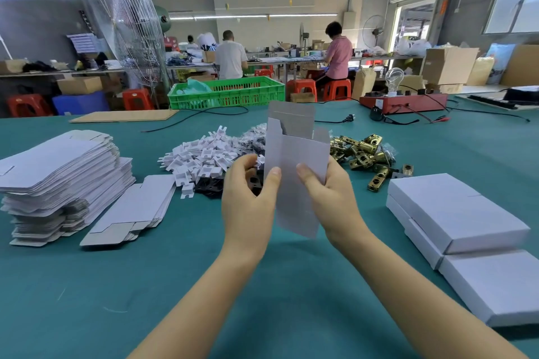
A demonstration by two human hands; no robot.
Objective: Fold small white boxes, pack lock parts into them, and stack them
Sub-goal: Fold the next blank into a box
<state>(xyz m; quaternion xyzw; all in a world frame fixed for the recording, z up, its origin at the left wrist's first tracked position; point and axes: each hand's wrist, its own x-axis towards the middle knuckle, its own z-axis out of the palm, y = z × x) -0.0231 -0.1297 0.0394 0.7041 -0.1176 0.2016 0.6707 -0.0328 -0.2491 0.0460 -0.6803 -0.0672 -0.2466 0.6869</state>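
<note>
Out past the teal table [87,285], a green slotted crate [233,95] sits at the far edge with pale green bags inside. To its right there's a red box unit [404,103] carrying a clear light bulb [394,77], cables trailing off it across the cloth. A big wire-caged fan [125,23] stands on the left. Two seated workers [232,58] face away at the back benches, on red stools [337,89].

Both hands: left hand [250,198] & right hand [329,195] raised, fingers curled, thumbs fwd.
</note>
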